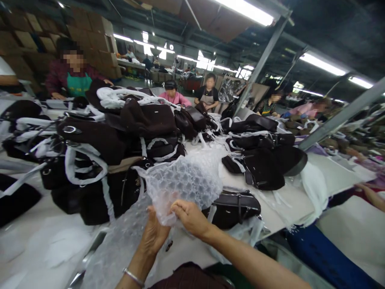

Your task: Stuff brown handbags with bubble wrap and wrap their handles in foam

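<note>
A sheet of clear bubble wrap (189,174) hangs gathered between my hands over the table. My right hand (189,216) pinches its near edge, thumb against the fingers. Close beside it, my left hand (156,230) has the wrap's corner against its palm; the fingers are partly hidden behind the film. More bubble wrap (120,237) trails down to the left under my forearm. Just beyond my right hand lies a dark handbag (237,204) with a black strap. A silver bangle (134,277) circles my left wrist.
Dark bags (102,140) with white-wrapped handles are piled at the left. More dark bags (261,164) lie at the right, near white strips (314,188). A slanted metal post (261,64) rises beyond. Several people sit across the table; cartons (93,44) are stacked behind.
</note>
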